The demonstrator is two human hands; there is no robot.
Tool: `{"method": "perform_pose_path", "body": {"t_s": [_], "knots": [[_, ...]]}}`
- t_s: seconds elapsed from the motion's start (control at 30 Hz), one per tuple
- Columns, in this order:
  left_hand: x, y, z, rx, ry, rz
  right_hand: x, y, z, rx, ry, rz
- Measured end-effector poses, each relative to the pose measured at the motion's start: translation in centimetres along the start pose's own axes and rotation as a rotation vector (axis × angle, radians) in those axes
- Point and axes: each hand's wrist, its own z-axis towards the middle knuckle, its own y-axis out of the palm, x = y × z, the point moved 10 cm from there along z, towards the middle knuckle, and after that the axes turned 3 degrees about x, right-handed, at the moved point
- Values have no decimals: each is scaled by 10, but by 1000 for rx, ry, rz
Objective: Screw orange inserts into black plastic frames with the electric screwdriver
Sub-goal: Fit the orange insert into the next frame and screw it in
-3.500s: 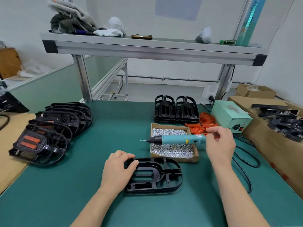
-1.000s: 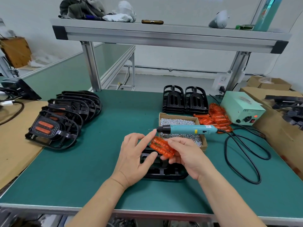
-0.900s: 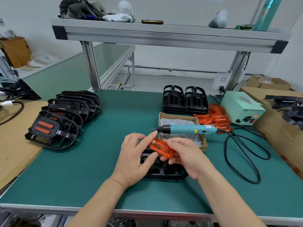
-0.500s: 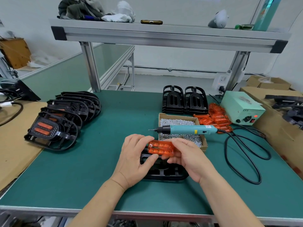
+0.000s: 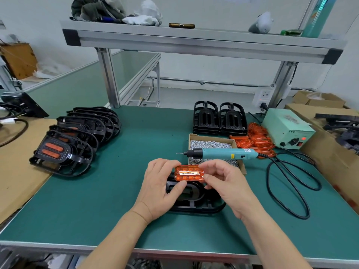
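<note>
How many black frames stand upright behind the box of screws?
2. The left upright frame and the right upright frame stand side by side behind the box of screws. Each may hide more frames stacked behind it.

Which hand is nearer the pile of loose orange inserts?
Right. The right hand sits front-left of the pile of orange inserts; the left hand is farther left. Both pinch one held insert.
</note>
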Motion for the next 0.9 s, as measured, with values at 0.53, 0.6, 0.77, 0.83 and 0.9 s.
{"method": "perform_pose_path", "body": {"t_s": [0.53,0.6,0.77,0.83,0.9], "knots": [[-63,-24,-11,315,-519,-380,4,3,9,132,-76,-406],[-62,-23,-9,288,-489,-313,4,11,8,110,-94,-476],[-60,-18,-7,204,-483,-275,7,25,6,53,-112,-633],[-56,-15,-5,154,-470,-255,8,30,6,33,-127,-707],[-52,-12,-4,94,-456,-227,8,32,7,25,-141,-775]]}}
